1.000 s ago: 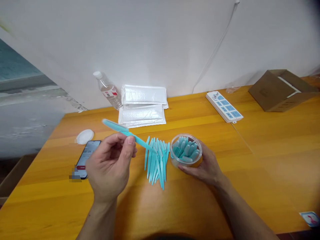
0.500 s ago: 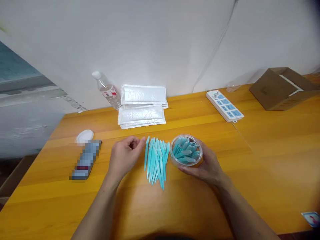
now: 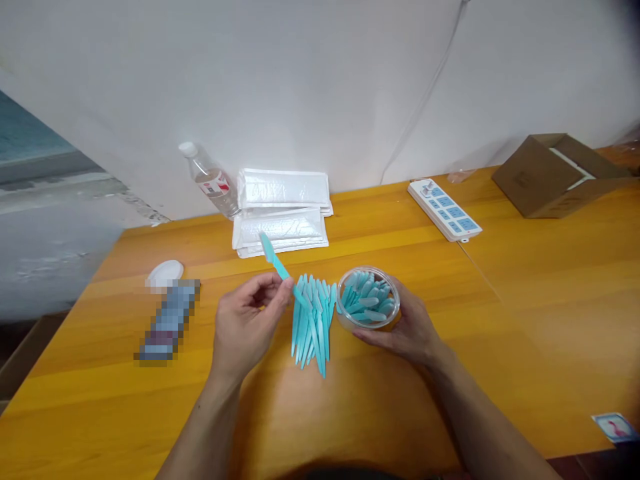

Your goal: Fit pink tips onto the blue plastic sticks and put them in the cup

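Note:
Between the thumb and fingers of my left hand (image 3: 249,319) is a turquoise plastic knife (image 3: 273,255), tilted with its broad blade up and to the left. A loose pile of similar knives (image 3: 311,327) lies on the table just right of that hand, blade ends toward the wall. My right hand (image 3: 413,327) wraps round the right side of a clear round plastic tub (image 3: 345,320), which is tipped a little toward me. Inside the tub are many more turquoise pieces (image 3: 367,293), seen by their broad ends; their lower parts are hidden.
Silvery padded envelopes (image 3: 283,228) lie stacked by the wall beside a clear bottle (image 3: 213,183). To the left are a white lid (image 3: 166,273) and a blurred-out phone-like object (image 3: 167,323). A power strip (image 3: 445,210), an open cardboard box (image 3: 543,177) and a small card (image 3: 615,427) are on the right.
My left hand has lifted the leftmost knife off the table beside the pile and turned it up to the left. My right hand keeps its hold on the tub. The view has shifted slightly.

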`<action>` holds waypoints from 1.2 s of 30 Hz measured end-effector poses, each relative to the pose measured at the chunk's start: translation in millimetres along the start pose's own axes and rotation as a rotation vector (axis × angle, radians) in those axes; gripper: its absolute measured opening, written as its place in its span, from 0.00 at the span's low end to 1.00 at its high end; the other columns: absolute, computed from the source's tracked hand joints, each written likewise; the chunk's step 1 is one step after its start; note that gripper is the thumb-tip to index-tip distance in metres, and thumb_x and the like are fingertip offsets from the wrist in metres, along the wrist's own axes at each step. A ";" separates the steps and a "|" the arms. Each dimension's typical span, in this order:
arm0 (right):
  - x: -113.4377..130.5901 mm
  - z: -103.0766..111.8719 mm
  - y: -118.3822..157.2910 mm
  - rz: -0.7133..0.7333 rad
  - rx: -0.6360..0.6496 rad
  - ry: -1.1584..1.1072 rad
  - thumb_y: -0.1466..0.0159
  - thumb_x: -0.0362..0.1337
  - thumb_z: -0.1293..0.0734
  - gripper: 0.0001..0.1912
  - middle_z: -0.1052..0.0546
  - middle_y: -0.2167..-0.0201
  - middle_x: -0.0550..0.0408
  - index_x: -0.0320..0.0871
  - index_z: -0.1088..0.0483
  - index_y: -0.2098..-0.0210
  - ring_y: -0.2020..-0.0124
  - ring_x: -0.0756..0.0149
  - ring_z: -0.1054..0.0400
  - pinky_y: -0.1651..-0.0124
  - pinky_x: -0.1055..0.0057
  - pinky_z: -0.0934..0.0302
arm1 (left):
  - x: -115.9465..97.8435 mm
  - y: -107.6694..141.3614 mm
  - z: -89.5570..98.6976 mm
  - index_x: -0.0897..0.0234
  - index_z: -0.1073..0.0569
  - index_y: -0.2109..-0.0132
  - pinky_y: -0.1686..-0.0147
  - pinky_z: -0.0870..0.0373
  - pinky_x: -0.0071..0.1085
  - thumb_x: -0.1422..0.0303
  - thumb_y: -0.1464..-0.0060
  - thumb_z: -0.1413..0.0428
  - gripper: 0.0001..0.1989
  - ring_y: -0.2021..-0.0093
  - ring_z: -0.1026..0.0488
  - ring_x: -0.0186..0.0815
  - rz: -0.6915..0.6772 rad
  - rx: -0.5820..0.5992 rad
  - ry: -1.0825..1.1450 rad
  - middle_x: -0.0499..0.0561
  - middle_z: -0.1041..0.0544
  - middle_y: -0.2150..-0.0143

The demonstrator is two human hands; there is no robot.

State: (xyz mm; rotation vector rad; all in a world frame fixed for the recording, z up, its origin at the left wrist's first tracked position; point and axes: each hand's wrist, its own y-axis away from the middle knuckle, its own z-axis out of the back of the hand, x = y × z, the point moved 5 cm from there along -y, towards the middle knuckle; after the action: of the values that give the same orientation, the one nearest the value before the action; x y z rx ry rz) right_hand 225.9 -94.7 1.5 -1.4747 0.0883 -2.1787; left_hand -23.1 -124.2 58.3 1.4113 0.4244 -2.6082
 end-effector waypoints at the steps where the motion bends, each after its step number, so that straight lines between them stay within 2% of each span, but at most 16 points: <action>1: 0.1 0.0 -0.2 -0.004 0.004 0.004 0.47 0.42 0.22 0.40 0.28 0.42 0.49 0.49 0.39 0.39 0.43 0.51 0.32 0.39 0.54 0.37 | -22.1 3.1 1.4 0.62 0.25 0.65 0.72 0.32 0.27 0.64 0.43 0.41 0.06 0.74 0.30 0.30 -0.129 -0.083 0.061 0.46 0.25 0.73; 3: -0.2 0.3 0.0 -0.011 0.001 0.013 0.47 0.42 0.22 0.40 0.28 0.43 0.49 0.49 0.39 0.39 0.43 0.51 0.32 0.39 0.54 0.37 | -59.7 7.7 -5.5 0.62 0.25 0.66 0.70 0.32 0.27 0.68 0.44 0.39 0.04 0.72 0.30 0.30 -0.377 -0.122 0.082 0.46 0.26 0.72; 5: 0.0 0.4 0.7 0.002 -0.010 0.006 0.48 0.42 0.22 0.41 0.28 0.43 0.49 0.49 0.39 0.38 0.43 0.51 0.32 0.39 0.54 0.36 | -80.3 8.0 -19.6 0.62 0.24 0.65 0.67 0.32 0.29 0.71 0.45 0.38 0.02 0.70 0.31 0.31 -0.547 -0.033 0.025 0.46 0.27 0.72; 8: -0.1 0.0 1.5 0.018 -0.010 0.002 0.48 0.42 0.22 0.42 0.28 0.42 0.49 0.50 0.41 0.38 0.43 0.52 0.32 0.40 0.55 0.36 | -74.3 3.0 -28.5 0.61 0.22 0.57 0.61 0.32 0.33 0.68 0.46 0.37 0.09 0.65 0.30 0.34 -0.584 0.083 -0.115 0.49 0.26 0.67; 10: -0.8 0.1 1.6 0.012 -0.005 0.019 0.48 0.42 0.22 0.42 0.28 0.42 0.49 0.50 0.41 0.38 0.42 0.52 0.32 0.39 0.54 0.37 | -52.8 0.2 -20.1 0.61 0.22 0.54 0.59 0.32 0.35 0.65 0.45 0.38 0.11 0.63 0.30 0.36 -0.492 0.061 -0.171 0.51 0.26 0.65; 13: -1.7 0.7 1.3 0.003 0.008 0.026 0.48 0.43 0.22 0.42 0.29 0.41 0.49 0.50 0.41 0.38 0.42 0.51 0.33 0.38 0.55 0.37 | -8.8 2.8 -7.4 0.62 0.23 0.65 0.64 0.35 0.31 0.61 0.41 0.43 0.10 0.68 0.32 0.34 -0.240 0.029 -0.261 0.48 0.29 0.72; 17: -2.2 0.6 1.2 -0.008 0.010 0.021 0.48 0.42 0.22 0.43 0.29 0.41 0.49 0.49 0.41 0.38 0.42 0.52 0.32 0.38 0.55 0.37 | 44.7 17.9 -28.1 0.61 0.26 0.74 0.75 0.45 0.30 0.52 0.43 0.45 0.19 0.77 0.35 0.32 0.146 0.293 -0.485 0.45 0.30 0.79; 20: -2.3 -0.4 1.4 -0.027 0.014 0.012 0.48 0.42 0.22 0.42 0.29 0.42 0.49 0.49 0.40 0.38 0.42 0.52 0.32 0.38 0.55 0.37 | 59.7 24.0 -46.6 0.60 0.24 0.74 0.76 0.48 0.30 0.52 0.47 0.44 0.18 0.77 0.34 0.33 0.226 0.377 -0.557 0.45 0.28 0.79; 23: -2.3 -1.0 1.5 -0.036 0.022 0.004 0.48 0.42 0.22 0.42 0.29 0.41 0.48 0.48 0.40 0.38 0.42 0.52 0.33 0.38 0.55 0.37 | 62.9 25.7 -50.0 0.60 0.25 0.74 0.76 0.45 0.30 0.58 0.46 0.44 0.14 0.77 0.33 0.33 0.279 0.404 -0.450 0.46 0.27 0.79; 25: -2.4 -0.6 1.4 -0.031 0.021 0.002 0.48 0.42 0.22 0.42 0.29 0.41 0.48 0.48 0.40 0.38 0.41 0.52 0.33 0.38 0.55 0.38 | 55.5 27.6 -41.8 0.62 0.24 0.72 0.76 0.40 0.29 0.59 0.45 0.43 0.13 0.76 0.32 0.33 0.323 0.384 -0.257 0.46 0.27 0.77; 27: -2.2 -0.3 1.3 -0.020 0.020 0.003 0.48 0.42 0.22 0.42 0.29 0.41 0.48 0.48 0.40 0.38 0.41 0.52 0.33 0.37 0.55 0.38 | 32.7 27.4 -24.8 0.62 0.23 0.67 0.74 0.36 0.28 0.60 0.44 0.42 0.11 0.75 0.31 0.32 0.277 0.241 -0.030 0.47 0.25 0.74; 28: -2.1 -0.3 1.3 -0.018 0.020 0.005 0.48 0.42 0.22 0.42 0.29 0.41 0.49 0.48 0.40 0.38 0.41 0.52 0.33 0.37 0.55 0.39 | 15.3 26.3 -13.6 0.62 0.23 0.64 0.73 0.34 0.28 0.60 0.43 0.41 0.10 0.74 0.30 0.31 0.198 0.108 0.071 0.47 0.25 0.73; 30: -2.0 -0.5 1.4 -0.021 0.020 0.011 0.48 0.42 0.22 0.42 0.29 0.41 0.49 0.49 0.40 0.38 0.41 0.52 0.33 0.38 0.55 0.38 | -26.8 25.5 7.3 0.60 0.23 0.61 0.71 0.32 0.28 0.64 0.43 0.39 0.05 0.72 0.30 0.30 -0.060 -0.189 0.219 0.46 0.25 0.71; 32: -1.8 -0.6 1.6 -0.028 0.015 0.016 0.48 0.43 0.22 0.42 0.29 0.42 0.49 0.49 0.40 0.38 0.42 0.51 0.33 0.38 0.54 0.38 | -65.8 24.8 13.0 0.58 0.23 0.61 0.69 0.31 0.28 0.68 0.43 0.39 0.02 0.71 0.30 0.30 -0.337 -0.351 0.264 0.45 0.25 0.70; 34: -1.4 -0.5 1.8 -0.026 0.007 0.015 0.48 0.43 0.22 0.43 0.29 0.42 0.48 0.49 0.41 0.37 0.42 0.51 0.33 0.38 0.52 0.38 | -89.5 19.2 2.3 0.57 0.23 0.61 0.68 0.31 0.28 0.71 0.44 0.38 0.04 0.70 0.30 0.29 -0.527 -0.311 0.219 0.44 0.25 0.70; 36: -0.6 -0.2 1.9 -0.012 0.003 0.013 0.48 0.43 0.22 0.43 0.29 0.42 0.48 0.49 0.41 0.37 0.42 0.50 0.33 0.39 0.52 0.37 | -92.5 11.9 -13.2 0.58 0.22 0.60 0.68 0.32 0.28 0.73 0.46 0.37 0.06 0.70 0.31 0.29 -0.606 -0.171 0.108 0.45 0.26 0.71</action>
State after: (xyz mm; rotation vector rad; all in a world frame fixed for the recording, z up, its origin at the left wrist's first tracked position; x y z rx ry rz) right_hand 226.6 -96.2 0.2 -1.4628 0.0811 -2.1975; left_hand 41.1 -131.9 126.8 1.5549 1.2290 -2.8331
